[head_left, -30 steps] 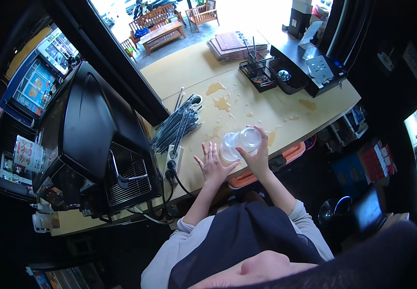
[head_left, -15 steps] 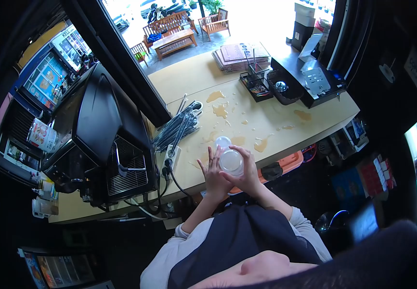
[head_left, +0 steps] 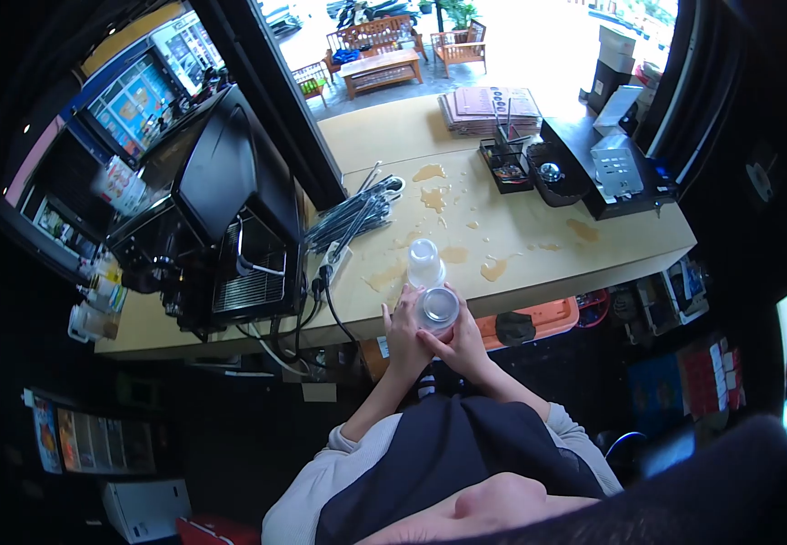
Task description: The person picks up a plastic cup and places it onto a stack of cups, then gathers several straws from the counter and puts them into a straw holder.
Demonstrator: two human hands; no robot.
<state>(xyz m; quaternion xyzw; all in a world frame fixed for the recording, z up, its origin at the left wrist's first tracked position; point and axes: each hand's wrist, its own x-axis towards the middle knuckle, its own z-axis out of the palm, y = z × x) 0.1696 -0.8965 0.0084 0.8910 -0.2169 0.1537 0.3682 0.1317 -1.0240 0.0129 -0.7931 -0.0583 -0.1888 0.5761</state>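
Observation:
A clear plastic cup (head_left: 439, 311), its round top facing me, sits between my two hands at the counter's front edge. My left hand (head_left: 404, 333) is wrapped around its left side. The fingers of my right hand (head_left: 460, 341) curl along the right side, with the thumb across the front. Just beyond the held cup stands another clear plastic cup (head_left: 423, 258), narrow end up, on the counter (head_left: 539, 259). Brown liquid puddles (head_left: 433, 200) are scattered over the countertop around and behind it.
Left stands a black espresso machine (head_left: 221, 191) beside wrapped straws (head_left: 357, 216) and a power strip with cables (head_left: 328, 272). Farther back lie stacked menus (head_left: 489, 111), a black pen caddy (head_left: 505, 165) and a black cash drawer (head_left: 607, 173). Below the edge is an orange tray (head_left: 548, 315).
My view has shifted, so the counter appears lower and further right. My left fingers, spread before, now wrap the held cup. More of the standing cup behind shows.

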